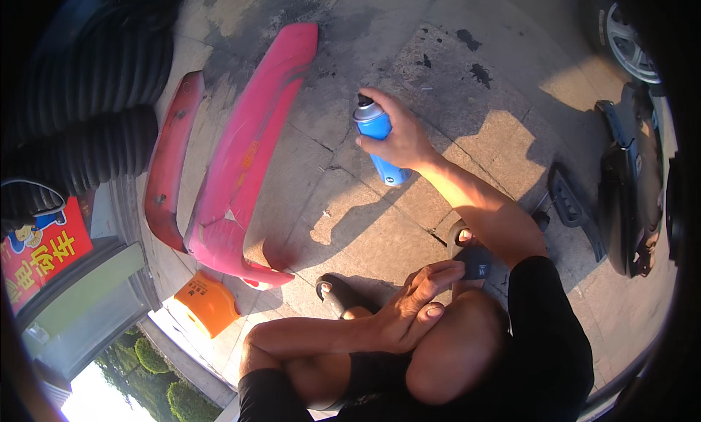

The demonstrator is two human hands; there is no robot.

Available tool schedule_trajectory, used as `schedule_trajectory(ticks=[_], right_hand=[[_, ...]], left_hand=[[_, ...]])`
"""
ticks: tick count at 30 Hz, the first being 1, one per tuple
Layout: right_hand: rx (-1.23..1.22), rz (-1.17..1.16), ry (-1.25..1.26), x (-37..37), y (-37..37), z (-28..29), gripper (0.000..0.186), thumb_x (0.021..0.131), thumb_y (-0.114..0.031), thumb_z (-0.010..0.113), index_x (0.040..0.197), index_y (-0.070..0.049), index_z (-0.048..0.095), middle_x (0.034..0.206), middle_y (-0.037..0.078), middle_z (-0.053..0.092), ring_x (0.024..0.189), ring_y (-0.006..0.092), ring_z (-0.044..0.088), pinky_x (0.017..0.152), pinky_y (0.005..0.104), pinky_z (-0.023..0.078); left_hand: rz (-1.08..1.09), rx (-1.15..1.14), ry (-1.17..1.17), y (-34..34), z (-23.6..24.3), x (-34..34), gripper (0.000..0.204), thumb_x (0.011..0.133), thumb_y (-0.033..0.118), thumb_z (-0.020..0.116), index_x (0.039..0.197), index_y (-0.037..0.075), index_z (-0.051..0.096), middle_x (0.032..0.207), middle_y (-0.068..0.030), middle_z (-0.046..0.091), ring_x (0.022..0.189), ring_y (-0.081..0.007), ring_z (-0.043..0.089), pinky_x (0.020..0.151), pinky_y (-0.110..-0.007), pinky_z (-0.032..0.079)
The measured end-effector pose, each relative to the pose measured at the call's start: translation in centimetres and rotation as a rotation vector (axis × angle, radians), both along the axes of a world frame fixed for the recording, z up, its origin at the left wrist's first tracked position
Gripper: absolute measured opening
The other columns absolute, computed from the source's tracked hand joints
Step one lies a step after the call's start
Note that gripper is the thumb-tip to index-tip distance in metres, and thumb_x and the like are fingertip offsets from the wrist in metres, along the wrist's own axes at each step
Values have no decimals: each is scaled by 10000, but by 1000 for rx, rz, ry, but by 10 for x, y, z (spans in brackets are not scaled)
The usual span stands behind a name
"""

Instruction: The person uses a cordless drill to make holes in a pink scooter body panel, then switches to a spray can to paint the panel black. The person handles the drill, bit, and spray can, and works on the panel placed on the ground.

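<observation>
From the head camera, our right hand was wrapped tight around a blue spray can, with one finger on its top. The can was held up over the pavement, just right of the long pink panel. Our left hand rested half curled on our knee, holding nothing.

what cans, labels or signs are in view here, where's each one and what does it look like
Spray can: in the right hand, held out over the paving, a blue cylinder with a silver top.
Sign: far left edge below the black corrugated hoses, a red panel with yellow characters and a cartoon figure.
Orange stool: lower left by the pink panel, with a small label, too small to make out.
</observation>
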State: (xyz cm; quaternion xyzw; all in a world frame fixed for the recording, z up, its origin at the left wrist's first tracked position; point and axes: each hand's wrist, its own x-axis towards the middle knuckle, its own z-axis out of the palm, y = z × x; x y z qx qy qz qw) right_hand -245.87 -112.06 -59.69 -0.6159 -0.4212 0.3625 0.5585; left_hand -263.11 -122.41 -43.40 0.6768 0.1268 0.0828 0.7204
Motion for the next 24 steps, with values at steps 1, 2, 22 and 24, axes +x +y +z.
schedule_trajectory(ticks=[1,2,22,24], right_hand=[[25,131,-165,-2,-1,-1,770,743,-192,789,1430,-132,447,1217,142,597,1027,265,647,870,387,540],[38,56,-32,-3,-1,-3,780,756,-167,782,1446,-129,420,1187,126,597,1010,242,644,864,387,544],[153,-288,240,11,13,7,744,753,-100,795,1405,-97,437,1039,73,643,874,162,655,780,336,554],[152,-288,233,9,13,8,736,749,-106,798,1396,-93,447,1042,77,643,880,168,656,787,341,554]], left_hand=[[-16,20,65,0,1,0,480,1018,67,405,1474,-30,294,1446,-275,396,1314,-435,422,1091,-489,344],[-28,41,123,0,1,-1,486,1004,33,416,1474,-18,304,1438,-276,403,1299,-437,437,1082,-483,356],[-23,347,193,-16,-14,-3,512,853,85,674,1319,36,469,1237,-183,566,1129,-362,568,937,-446,453],[-30,339,213,-16,-12,-3,515,855,41,665,1340,46,492,1277,-171,559,1160,-347,550,962,-435,439]])
